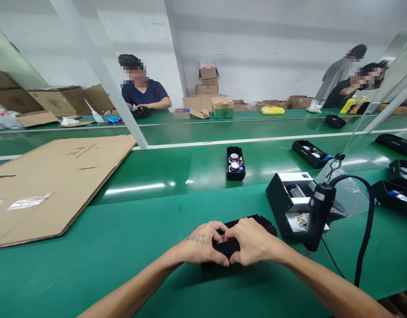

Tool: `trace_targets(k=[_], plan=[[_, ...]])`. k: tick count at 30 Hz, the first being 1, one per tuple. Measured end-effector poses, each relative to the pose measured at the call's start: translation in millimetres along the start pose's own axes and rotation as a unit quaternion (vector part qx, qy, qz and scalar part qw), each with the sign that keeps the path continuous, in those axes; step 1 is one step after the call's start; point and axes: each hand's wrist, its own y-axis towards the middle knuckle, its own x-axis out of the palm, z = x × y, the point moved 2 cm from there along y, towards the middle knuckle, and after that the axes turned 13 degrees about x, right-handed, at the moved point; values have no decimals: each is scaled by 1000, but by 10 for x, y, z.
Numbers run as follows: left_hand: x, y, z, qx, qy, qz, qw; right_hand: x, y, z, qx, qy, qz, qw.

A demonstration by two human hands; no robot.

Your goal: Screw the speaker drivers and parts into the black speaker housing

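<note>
A black speaker housing (pixel 230 248) lies on the green bench in front of me, long side across. My left hand (pixel 203 243) is closed on its near wall, thumb outside and fingers over the edge. Close beside it, my right hand (pixel 251 240) grips the same wall in the same way. The two hands nearly meet at the middle of the housing. Its inside is mostly hidden by my fingers. Right of the housing stands a black and silver screw feeder (pixel 286 203), with a black electric screwdriver (pixel 319 216) hanging in front of it.
An open speaker housing (pixel 235 164) with round drivers sits on the green conveyor (pixel 190 176); several more stand to the right. A flat cardboard sheet (pixel 57 176) covers the left side. A clear plastic bag (pixel 351 194) lies behind the screwdriver. A co-worker (pixel 145 92) works across the line.
</note>
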Motion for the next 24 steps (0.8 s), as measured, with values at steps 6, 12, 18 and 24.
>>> trace_targets(k=[6, 12, 18, 24], plan=[[6, 4, 53, 14, 6, 4, 1000, -54, -38, -81, 22, -9, -17, 1000], [271, -133, 23, 62, 105, 33, 992, 187, -316, -69, -45, 43, 77, 995], [816, -400, -226, 324, 397, 193, 837, 506, -1059, 793, 33, 273, 616, 738], [967, -435, -217, 350, 438, 229, 796, 566, -1075, 1652, 242, 402, 562, 681]])
